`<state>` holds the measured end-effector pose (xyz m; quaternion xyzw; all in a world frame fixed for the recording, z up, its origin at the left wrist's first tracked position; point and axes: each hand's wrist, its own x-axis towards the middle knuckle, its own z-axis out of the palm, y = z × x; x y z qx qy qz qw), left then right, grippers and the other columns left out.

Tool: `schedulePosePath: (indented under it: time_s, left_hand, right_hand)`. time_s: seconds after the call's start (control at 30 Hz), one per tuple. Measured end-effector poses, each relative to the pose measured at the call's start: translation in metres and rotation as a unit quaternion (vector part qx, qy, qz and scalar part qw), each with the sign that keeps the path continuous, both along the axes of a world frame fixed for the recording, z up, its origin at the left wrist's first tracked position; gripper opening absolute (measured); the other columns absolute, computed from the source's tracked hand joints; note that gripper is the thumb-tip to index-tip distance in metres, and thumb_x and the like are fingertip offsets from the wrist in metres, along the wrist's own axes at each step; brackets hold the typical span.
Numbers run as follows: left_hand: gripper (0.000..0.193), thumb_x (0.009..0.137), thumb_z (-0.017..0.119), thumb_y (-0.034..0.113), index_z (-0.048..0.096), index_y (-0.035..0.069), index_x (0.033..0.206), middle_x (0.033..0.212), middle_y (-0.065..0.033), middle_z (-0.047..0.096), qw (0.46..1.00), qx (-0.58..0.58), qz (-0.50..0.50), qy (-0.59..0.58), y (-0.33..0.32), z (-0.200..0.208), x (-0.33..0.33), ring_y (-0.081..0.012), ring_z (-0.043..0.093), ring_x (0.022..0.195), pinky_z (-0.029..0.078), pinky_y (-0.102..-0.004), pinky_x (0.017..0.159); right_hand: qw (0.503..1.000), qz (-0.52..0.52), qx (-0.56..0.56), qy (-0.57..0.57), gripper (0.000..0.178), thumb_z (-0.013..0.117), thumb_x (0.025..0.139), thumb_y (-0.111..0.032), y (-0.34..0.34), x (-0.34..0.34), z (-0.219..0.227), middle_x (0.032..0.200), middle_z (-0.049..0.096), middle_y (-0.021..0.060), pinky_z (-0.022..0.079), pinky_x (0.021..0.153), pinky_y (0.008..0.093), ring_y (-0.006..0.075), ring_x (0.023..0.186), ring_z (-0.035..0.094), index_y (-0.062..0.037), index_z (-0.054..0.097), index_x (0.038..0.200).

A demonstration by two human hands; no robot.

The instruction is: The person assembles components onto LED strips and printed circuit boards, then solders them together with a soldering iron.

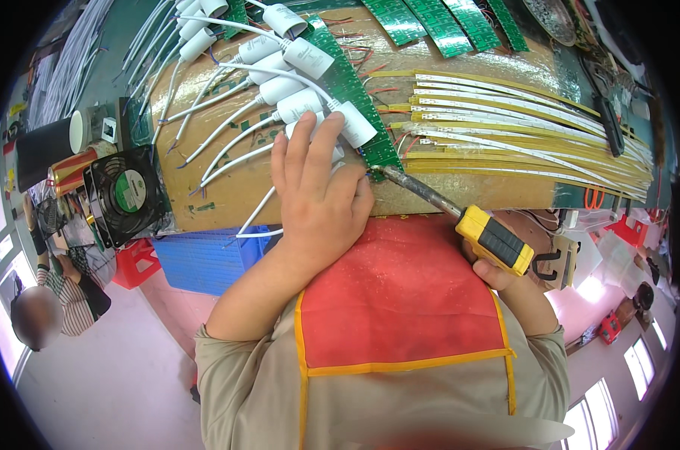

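My left hand [321,199] is at the near end of a green circuit board strip [366,112], its fingers curled over a white cylindrical capacitor [338,155] that they partly hide. Several more white capacitors [308,58] with white cables lie along the strip's left side. In my right hand [492,274] is a soldering iron [497,241] with a yellow and black handle, its fingers mostly hidden behind the handle. The iron's metal shaft slants up and left, and its tip is at the board's near corner, close to my left thumb.
A bundle of yellow and white strips [520,127] with red wires lies to the right. Further green boards [430,22] are at the back. On the left stand a black fan [126,191] and a roll [77,133]. A blue crate [205,259] is below the bench; another person [74,292] is at far left.
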<state>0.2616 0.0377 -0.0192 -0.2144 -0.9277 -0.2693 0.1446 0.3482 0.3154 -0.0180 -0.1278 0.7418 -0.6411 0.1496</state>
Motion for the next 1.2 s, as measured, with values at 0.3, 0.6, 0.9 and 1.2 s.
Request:
schedulePosePath:
  time_s: [0.3,0.6,0.9,1.2]
  left_hand:
    - [0.016,0.064,0.068,0.004,0.063,0.01,0.078,0.133,-0.017,0.051,1.0,0.0,-0.003,-0.002,0.0,-0.002,-0.003,-0.0399,0.043,0.126,0.03,-0.0506,0.104]
    - [0.016,0.065,0.068,0.005,0.062,0.01,0.079,0.133,-0.0165,0.05,1.0,-0.007,0.002,0.0,0.001,-0.002,-0.001,-0.0392,0.043,0.127,0.03,-0.0506,0.104]
    - [0.015,0.065,0.067,0.004,0.063,0.01,0.078,0.133,-0.0166,0.05,1.0,-0.009,0.007,0.003,0.002,-0.003,0.0,-0.0389,0.042,0.128,0.03,-0.0503,0.105]
    - [0.015,0.064,0.067,0.003,0.063,0.008,0.078,0.132,-0.0173,0.05,1.0,-0.009,0.007,0.011,0.002,-0.001,0.0,-0.0399,0.044,0.125,0.033,-0.0493,0.103]
  right_hand:
    - [0.999,-0.007,0.006,0.042,0.024,0.063,0.082,-0.028,-0.006,-0.004,0.003,0.067,0.053,0.0072,0.04,0.054,0.0376,0.0287,0.059,0.052,-0.0064,0.055,0.074]
    - [0.995,-0.021,0.027,0.089,0.031,0.061,0.083,-0.032,0.002,0.005,-0.003,0.062,0.052,0.0066,0.04,0.051,0.0391,0.0301,0.057,0.052,-0.0093,0.051,0.064]
    - [1.0,-0.002,0.015,-0.019,0.029,0.063,0.081,-0.032,0.008,0.008,0.003,0.062,0.052,0.0058,0.04,0.051,0.0371,0.0284,0.057,0.053,-0.0099,0.052,0.066]
    - [0.999,0.001,0.035,0.017,0.029,0.063,0.082,-0.032,0.01,0.005,0.002,0.063,0.052,0.0053,0.04,0.05,0.0362,0.0272,0.056,0.052,-0.01,0.052,0.066]
